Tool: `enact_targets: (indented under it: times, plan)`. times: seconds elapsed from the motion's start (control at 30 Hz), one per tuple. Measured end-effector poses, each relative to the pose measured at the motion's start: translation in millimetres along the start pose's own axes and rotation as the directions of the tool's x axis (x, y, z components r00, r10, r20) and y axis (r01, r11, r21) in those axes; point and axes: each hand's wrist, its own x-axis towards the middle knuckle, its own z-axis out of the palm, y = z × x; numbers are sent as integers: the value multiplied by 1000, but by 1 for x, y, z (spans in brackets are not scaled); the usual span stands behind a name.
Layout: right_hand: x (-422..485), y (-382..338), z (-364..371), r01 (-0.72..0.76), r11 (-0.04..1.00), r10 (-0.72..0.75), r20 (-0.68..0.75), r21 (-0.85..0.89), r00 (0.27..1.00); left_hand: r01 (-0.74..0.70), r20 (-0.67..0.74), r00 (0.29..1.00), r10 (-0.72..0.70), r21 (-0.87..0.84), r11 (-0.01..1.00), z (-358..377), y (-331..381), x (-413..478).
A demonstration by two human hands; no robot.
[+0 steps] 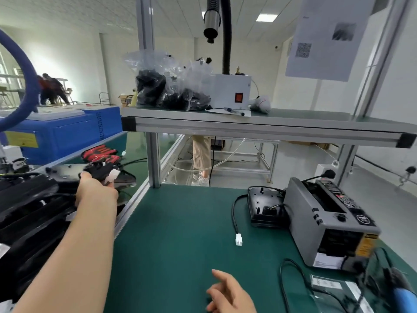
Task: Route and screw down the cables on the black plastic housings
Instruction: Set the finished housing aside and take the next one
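Note:
My left hand [96, 188] reaches out to the left and grips a black cable bundle with a white connector [106, 173] above a pile of black plastic housings [29, 206] on the neighbouring bench. My right hand [228, 292] hovers low over the green mat with its fingers loosely curled and holds nothing. Another black housing [266, 208] lies at the right against the grey machine. Its black cable ends in a white connector [238, 239] on the mat.
A grey tape dispenser [331, 224] stands at the right. A blue-handled tool [404, 297] and a clear bag [334, 288] lie at the lower right. The aluminium-framed shelf [248, 126] carries bags of black parts [171, 91] and a white box [232, 91]. Red-black gloves [101, 153] lie at the left.

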Motion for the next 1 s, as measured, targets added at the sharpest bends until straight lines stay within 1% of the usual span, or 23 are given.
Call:
enact_targets:
  times: [0.03, 0.07, 0.1, 0.13, 0.2, 0.27, 0.4, 0.5, 0.57, 0.77, 0.87, 1.0]
  plan:
    - [1, 1, 0, 1, 1000, -1, 3, -14, 1000, 38, 20, 999, -38, 2, 999, 4, -1, 3]
    - [3, 3, 0, 2, 1000, -2, 6, -24, 1000, 54, 7, 999, -54, 35, 998, 3, 0, 3]
    - [4, 4, 0, 4, 999, -4, 10, -35, 1000, 27, -36, 999, -22, 143, 989, 0, 3, 5]
    - [5, 5, 0, 7, 999, -6, 13, -42, 1000, 76, -66, 996, -66, 150, 986, 0, 6, 6]
    - [7, 7, 0, 12, 999, -12, 12, -43, 1000, 128, -106, 988, -110, 172, 977, 2, 8, 5]
    - [8, 9, 0, 14, 999, -14, 10, -39, 1000, 138, -131, 985, -111, 219, 966, 3, 8, 0]
    - [7, 11, 0, 15, 999, -15, 13, -42, 1000, 194, -173, 972, -160, 198, 961, 4, 12, -2]
    - [6, 11, 0, 16, 999, -16, 13, -34, 1000, 224, -168, 966, -197, 165, 960, 4, 15, -5]
    - [7, 12, 0, 16, 999, -16, 14, -27, 1000, 216, -165, 968, -190, 152, 965, 3, 16, -7]
    - [5, 11, 1, 14, 1000, -13, 21, -21, 1000, 196, -155, 973, -171, 164, 967, -2, 19, -10]
    - [5, 8, -1, 12, 999, -11, 38, -42, 999, 197, -119, 977, -178, 177, 964, -8, 19, -13]
    - [2, 4, -2, 14, 1000, -12, 55, -25, 998, 213, -78, 976, -201, 213, 953, -19, 13, -26]
